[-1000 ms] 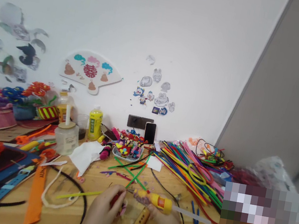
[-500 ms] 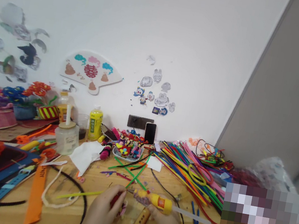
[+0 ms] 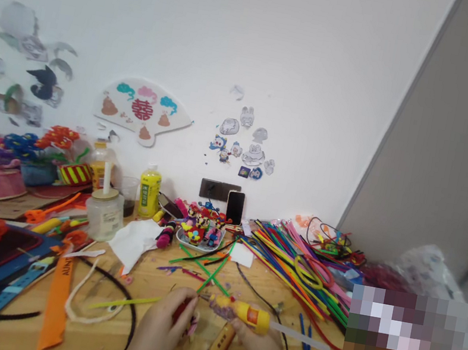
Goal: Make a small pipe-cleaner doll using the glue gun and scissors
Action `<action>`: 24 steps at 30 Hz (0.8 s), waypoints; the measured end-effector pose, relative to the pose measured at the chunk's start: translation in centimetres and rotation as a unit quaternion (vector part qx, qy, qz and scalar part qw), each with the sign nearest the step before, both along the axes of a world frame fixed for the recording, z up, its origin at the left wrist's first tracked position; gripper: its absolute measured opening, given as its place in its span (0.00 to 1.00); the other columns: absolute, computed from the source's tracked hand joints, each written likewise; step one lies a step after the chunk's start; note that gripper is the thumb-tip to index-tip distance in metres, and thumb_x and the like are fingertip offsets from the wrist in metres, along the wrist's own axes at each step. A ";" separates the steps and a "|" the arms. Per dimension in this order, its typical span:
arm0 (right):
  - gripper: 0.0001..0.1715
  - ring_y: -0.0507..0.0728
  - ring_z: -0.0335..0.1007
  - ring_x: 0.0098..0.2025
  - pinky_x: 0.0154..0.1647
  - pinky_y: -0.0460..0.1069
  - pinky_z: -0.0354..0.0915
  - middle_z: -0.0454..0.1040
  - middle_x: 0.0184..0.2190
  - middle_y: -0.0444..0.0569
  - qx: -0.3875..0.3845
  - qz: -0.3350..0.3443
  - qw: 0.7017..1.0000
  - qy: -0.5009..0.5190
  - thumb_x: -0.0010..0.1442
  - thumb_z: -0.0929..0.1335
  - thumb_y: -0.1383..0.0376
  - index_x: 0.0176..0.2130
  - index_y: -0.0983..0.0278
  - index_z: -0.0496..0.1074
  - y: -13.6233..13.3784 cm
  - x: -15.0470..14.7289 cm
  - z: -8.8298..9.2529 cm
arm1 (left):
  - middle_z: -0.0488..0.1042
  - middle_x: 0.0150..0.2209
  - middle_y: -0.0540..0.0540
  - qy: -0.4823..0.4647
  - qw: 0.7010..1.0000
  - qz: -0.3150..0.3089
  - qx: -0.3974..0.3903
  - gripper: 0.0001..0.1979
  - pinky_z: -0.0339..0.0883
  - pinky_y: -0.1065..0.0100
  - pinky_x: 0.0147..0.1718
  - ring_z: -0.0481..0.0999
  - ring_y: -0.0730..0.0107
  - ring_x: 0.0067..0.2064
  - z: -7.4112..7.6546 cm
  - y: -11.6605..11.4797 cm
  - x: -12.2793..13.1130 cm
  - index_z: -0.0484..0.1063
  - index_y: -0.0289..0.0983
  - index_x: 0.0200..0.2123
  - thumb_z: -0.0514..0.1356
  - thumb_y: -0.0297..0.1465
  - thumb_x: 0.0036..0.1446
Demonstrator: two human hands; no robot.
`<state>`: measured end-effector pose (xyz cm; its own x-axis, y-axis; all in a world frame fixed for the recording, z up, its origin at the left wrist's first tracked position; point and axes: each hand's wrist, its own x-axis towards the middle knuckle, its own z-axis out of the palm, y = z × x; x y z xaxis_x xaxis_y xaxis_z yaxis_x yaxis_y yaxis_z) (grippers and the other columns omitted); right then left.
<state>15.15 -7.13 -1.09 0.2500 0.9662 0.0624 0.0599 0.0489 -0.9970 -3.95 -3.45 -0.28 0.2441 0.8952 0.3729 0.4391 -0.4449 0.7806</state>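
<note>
My right hand is closed round a yellow hot glue gun, with a translucent glue stick poking out of its rear end. The gun's nozzle points left at my left hand. Between the fingers of that hand is a small dark red and pink fuzzy piece, mostly hidden by them. On the table between my wrists lies an orange and black box-like object. A yellow pipe cleaner lies just left of my left hand.
Behind my hands, small fuzzy dolls fill a white tray. Many coloured pipe cleaners are heaped right of it. A glass jar, a yellow-labelled bottle and a phone stand near the wall. An orange strip lies at left.
Both hands and the glue gun stay almost where they were, the nozzle still beside my left fingertips. The view has shifted very slightly.
</note>
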 end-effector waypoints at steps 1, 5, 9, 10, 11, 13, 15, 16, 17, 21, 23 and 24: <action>0.24 0.66 0.73 0.37 0.40 0.55 0.67 0.79 0.33 0.53 -0.003 -0.002 1.000 0.002 0.37 0.74 0.53 0.33 0.65 0.76 0.0 0.0 0.0 | 0.71 0.22 0.52 0.000 1.000 0.003 0.003 0.10 0.64 0.71 0.26 0.72 0.68 0.25 0.1 0.0 0.0 0.68 0.39 0.29 0.49 0.35 0.58; 0.24 0.66 0.73 0.38 0.40 0.55 0.67 0.79 0.33 0.53 -0.007 -0.002 1.000 -0.005 0.37 0.74 0.54 0.33 0.66 0.76 0.0 -0.1 0.0 | 0.72 0.23 0.51 0.015 1.000 0.015 0.017 0.10 0.65 0.70 0.27 0.73 0.67 0.26 0.3 0.1 0.0 0.68 0.39 0.29 0.50 0.34 0.58; 0.23 0.65 0.73 0.36 0.38 0.54 0.67 0.79 0.31 0.52 0.005 0.005 1.000 -0.004 0.37 0.74 0.53 0.32 0.65 0.77 0.0 -0.2 0.2 | 0.72 0.24 0.50 0.022 1.000 0.015 0.015 0.11 0.65 0.69 0.28 0.73 0.66 0.26 0.2 0.2 0.0 0.67 0.39 0.29 0.49 0.35 0.58; 0.23 0.65 0.73 0.36 0.38 0.54 0.67 0.79 0.31 0.52 0.009 0.006 1.000 -0.004 0.38 0.74 0.53 0.32 0.65 0.77 -0.1 -0.2 0.3 | 0.72 0.24 0.50 0.021 1.000 0.014 0.013 0.11 0.65 0.70 0.28 0.73 0.66 0.26 0.2 0.2 -0.1 0.67 0.40 0.29 0.49 0.35 0.58; 0.23 0.65 0.73 0.35 0.38 0.54 0.67 0.79 0.31 0.51 0.014 0.005 1.000 -0.005 0.38 0.74 0.53 0.33 0.65 0.77 -0.1 -0.2 0.4 | 0.72 0.24 0.50 0.019 1.000 0.015 0.012 0.11 0.65 0.70 0.28 0.73 0.66 0.26 0.1 0.2 -0.1 0.67 0.40 0.29 0.49 0.35 0.58; 0.22 0.65 0.73 0.35 0.38 0.53 0.67 0.79 0.31 0.51 0.014 0.004 1.000 -0.013 0.38 0.74 0.53 0.33 0.65 0.77 -0.2 -0.2 0.7 | 0.73 0.24 0.50 0.014 1.000 0.015 0.011 0.10 0.65 0.70 0.28 0.73 0.66 0.27 0.1 0.2 -0.1 0.67 0.40 0.30 0.49 0.35 0.58; 0.21 0.64 0.73 0.35 0.38 0.52 0.68 0.79 0.30 0.51 0.008 0.009 1.000 -0.024 0.39 0.73 0.54 0.32 0.65 0.77 -0.1 -0.2 0.8 | 0.73 0.24 0.50 0.009 1.000 0.016 0.012 0.10 0.65 0.70 0.28 0.73 0.67 0.27 0.2 0.2 0.0 0.67 0.39 0.29 0.49 0.35 0.58; 0.21 0.64 0.73 0.34 0.37 0.52 0.68 0.79 0.30 0.51 0.005 0.011 0.999 -0.030 0.39 0.73 0.54 0.32 0.65 0.77 -0.1 -0.2 0.8 | 0.73 0.24 0.50 0.007 1.000 0.015 0.010 0.11 0.65 0.70 0.28 0.73 0.67 0.26 0.2 0.2 0.0 0.67 0.39 0.29 0.49 0.35 0.58; 0.21 0.64 0.73 0.34 0.37 0.52 0.68 0.79 0.30 0.51 0.003 0.012 0.999 -0.036 0.39 0.73 0.54 0.32 0.65 0.77 0.0 -0.2 0.7 | 0.72 0.23 0.51 0.006 1.000 0.013 0.009 0.11 0.65 0.70 0.27 0.73 0.67 0.26 0.3 0.2 0.0 0.67 0.39 0.29 0.49 0.35 0.58; 0.22 0.64 0.73 0.35 0.38 0.53 0.67 0.78 0.30 0.50 -0.016 -0.008 0.998 -0.053 0.39 0.73 0.54 0.33 0.65 0.76 0.1 -0.1 0.2 | 0.72 0.22 0.51 -0.011 1.000 0.013 0.005 0.10 0.64 0.70 0.27 0.72 0.67 0.25 0.4 0.1 -0.1 0.67 0.39 0.28 0.50 0.35 0.58; 0.22 0.64 0.72 0.35 0.37 0.53 0.67 0.78 0.30 0.51 -0.018 -0.013 0.998 -0.063 0.39 0.73 0.53 0.33 0.65 0.76 0.1 -0.1 0.0 | 0.71 0.21 0.52 -0.023 1.000 0.012 0.002 0.10 0.64 0.71 0.26 0.72 0.67 0.24 0.4 0.1 -0.1 0.68 0.39 0.28 0.50 0.35 0.57; 0.23 0.65 0.72 0.35 0.37 0.53 0.66 0.78 0.30 0.51 -0.016 -0.012 0.998 -0.065 0.39 0.73 0.53 0.32 0.65 0.76 0.1 0.0 -0.1 | 0.71 0.21 0.52 -0.028 1.000 0.011 -0.001 0.10 0.64 0.71 0.26 0.72 0.67 0.24 0.4 0.0 -0.1 0.68 0.40 0.28 0.50 0.36 0.57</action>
<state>15.11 -7.01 -1.15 0.2640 0.9623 0.0649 0.1887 0.0144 -0.9819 -4.04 -3.44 0.09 0.2030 0.9006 0.3843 0.4044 -0.4345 0.8048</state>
